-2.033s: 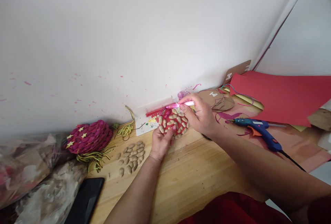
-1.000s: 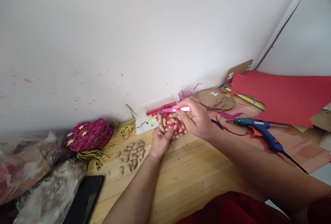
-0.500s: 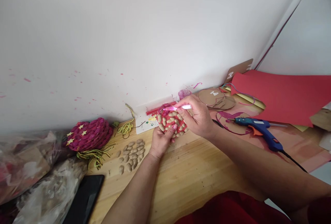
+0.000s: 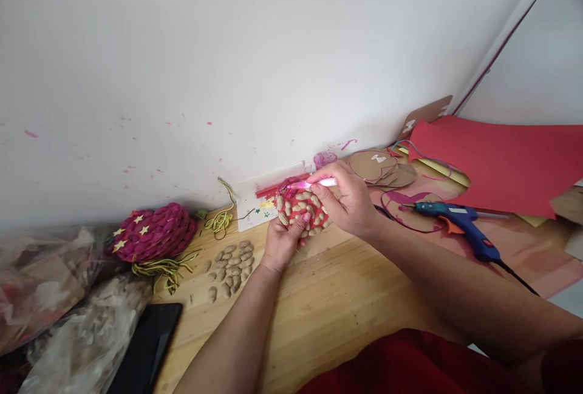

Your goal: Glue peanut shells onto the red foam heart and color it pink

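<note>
My left hand point(image 4: 281, 242) grips the near edge of a red disc covered with glued peanut shells point(image 4: 300, 210), holding it tilted above the wooden table point(image 4: 337, 303). My right hand point(image 4: 348, 200) pinches a pink and white brush point(image 4: 314, 184) and its tip touches the disc's far edge, where several shells are painted pink. Loose peanut shells point(image 4: 230, 268) lie on the table to the left of my left hand.
A finished pink shell disc with yellow stars point(image 4: 152, 231) and yellow string point(image 4: 166, 266) lie at left, beside plastic bags point(image 4: 68, 321) and a black phone point(image 4: 148, 348). At right are a blue glue gun point(image 4: 460, 224), cardboard circles point(image 4: 380, 166), red paper point(image 4: 496, 160), a pink cup point(image 4: 324, 158).
My hands and the disc stay together; the brush tip has shifted slightly along the disc's far edge. The view has tilted a little, so everything sits slightly higher.
</note>
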Demonstrator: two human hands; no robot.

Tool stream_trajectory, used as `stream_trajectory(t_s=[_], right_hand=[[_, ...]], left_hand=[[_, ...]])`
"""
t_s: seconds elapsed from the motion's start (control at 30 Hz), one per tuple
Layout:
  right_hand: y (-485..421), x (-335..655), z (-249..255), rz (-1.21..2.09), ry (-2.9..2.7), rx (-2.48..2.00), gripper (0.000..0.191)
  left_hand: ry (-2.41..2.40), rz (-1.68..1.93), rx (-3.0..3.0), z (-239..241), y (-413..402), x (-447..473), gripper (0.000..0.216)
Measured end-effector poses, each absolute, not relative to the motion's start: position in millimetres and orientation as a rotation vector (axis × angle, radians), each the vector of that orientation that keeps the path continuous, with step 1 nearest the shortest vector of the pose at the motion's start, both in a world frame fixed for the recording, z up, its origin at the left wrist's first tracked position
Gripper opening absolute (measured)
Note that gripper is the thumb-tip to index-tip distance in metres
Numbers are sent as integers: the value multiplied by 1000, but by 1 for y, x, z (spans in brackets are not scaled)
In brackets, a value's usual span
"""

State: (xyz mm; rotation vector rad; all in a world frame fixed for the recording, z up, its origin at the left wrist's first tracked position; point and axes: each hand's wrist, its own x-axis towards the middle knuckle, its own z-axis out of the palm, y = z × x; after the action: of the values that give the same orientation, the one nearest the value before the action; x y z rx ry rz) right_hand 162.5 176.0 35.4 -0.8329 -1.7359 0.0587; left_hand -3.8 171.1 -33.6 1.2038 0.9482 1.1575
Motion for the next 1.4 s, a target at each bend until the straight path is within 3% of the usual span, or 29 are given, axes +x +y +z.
stream_trajectory(t_s=[1.4], right_hand=[[173, 158, 36, -34, -1771, -832, 3]], left_hand=[[941, 1160, 1271, -34, 170, -6, 47]])
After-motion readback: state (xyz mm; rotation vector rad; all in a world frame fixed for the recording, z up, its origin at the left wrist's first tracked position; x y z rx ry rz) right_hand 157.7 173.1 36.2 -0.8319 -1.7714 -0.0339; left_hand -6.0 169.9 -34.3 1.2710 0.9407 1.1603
